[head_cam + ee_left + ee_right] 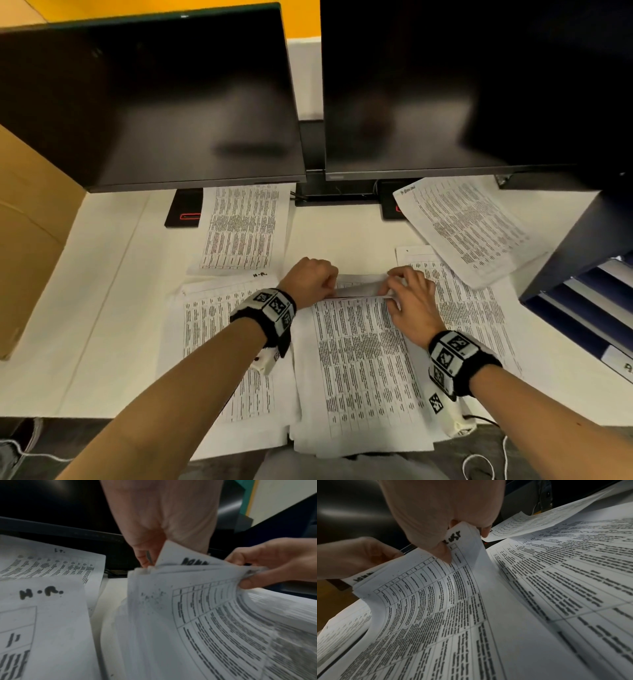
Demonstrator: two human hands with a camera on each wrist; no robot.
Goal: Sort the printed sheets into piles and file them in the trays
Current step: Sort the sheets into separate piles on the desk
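Observation:
A thick stack of printed table sheets (356, 359) lies in front of me on the white desk. Both hands hold its far edge, which curls up off the desk. My left hand (318, 284) pinches the far left corner (161, 562) between thumb and fingers. My right hand (397, 291) pinches the far right corner (464, 539), with its thumb (445, 555) on the printed face. Sorted piles lie around: one marked "H.P." (42, 615) to the left, one behind it (243, 229), one to the right (476, 308). The dark blue trays (561, 301) stand at the right.
Two dark monitors (154, 102) hang over the back of the desk, with their stands just behind the piles. A tilted sheet (469, 226) overlaps the right pile next to the tray unit. A cardboard box (30, 222) stands at the left edge.

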